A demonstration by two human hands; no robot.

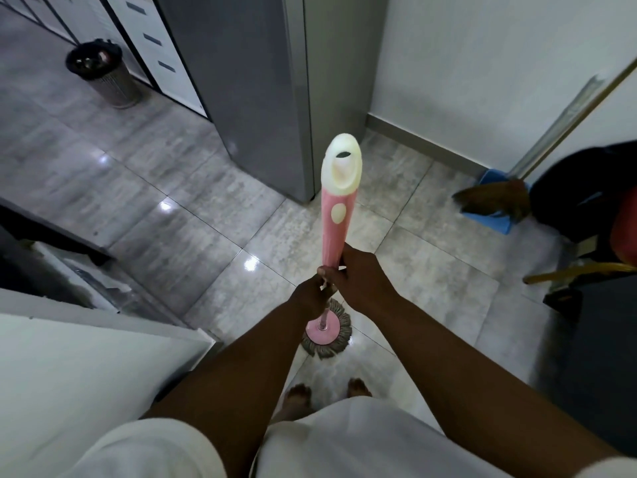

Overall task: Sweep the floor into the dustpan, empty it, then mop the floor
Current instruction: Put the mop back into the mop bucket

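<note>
A pink mop handle (336, 219) with a cream top stands nearly upright in front of me. My right hand (362, 281) grips its lower end. Just below and to the left, my left hand (312, 294) holds the thin shaft. The round mop head (327, 334), a pink disc with grey strands, rests on the grey tiled floor (165, 208) just ahead of my bare feet. At the right wall lean a blue dustpan (491, 215) and a brown broom (493, 200), its long handle slanting up to the right.
A grey fridge (262, 98) stands straight ahead, white drawers to its left. A black-lined metal bin (103, 74) sits at the far left. A white counter edge (86, 357) is close on my left. Dark bags and clutter (586, 215) fill the right side.
</note>
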